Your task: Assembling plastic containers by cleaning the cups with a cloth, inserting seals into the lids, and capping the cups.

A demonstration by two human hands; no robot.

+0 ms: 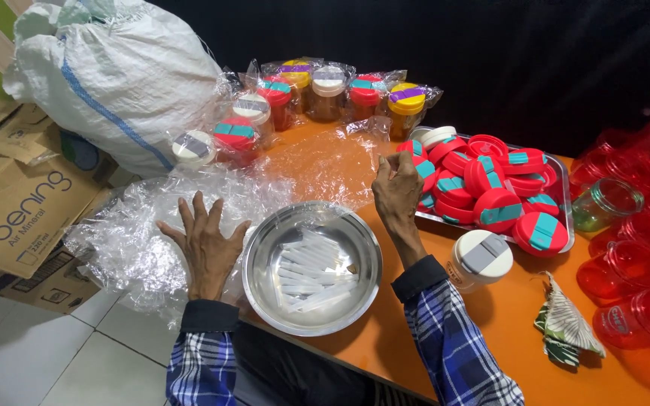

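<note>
Crinkled clear plastic sheeting [137,225], spread loose over the near-left end of the orange counter [490,323] and spilling past its edge; flattened under the left hand [205,244], palm down, fingers splayed. More of the same film bunched toward the middle, just beside the right hand [396,188], raised with fingers curled inward, nothing clearly seen in its hold. Between both hands, a round steel bowl [265,248], upright, shiny, holding a loose pile of thin white sticks [310,274] lying mostly parallel.
</note>
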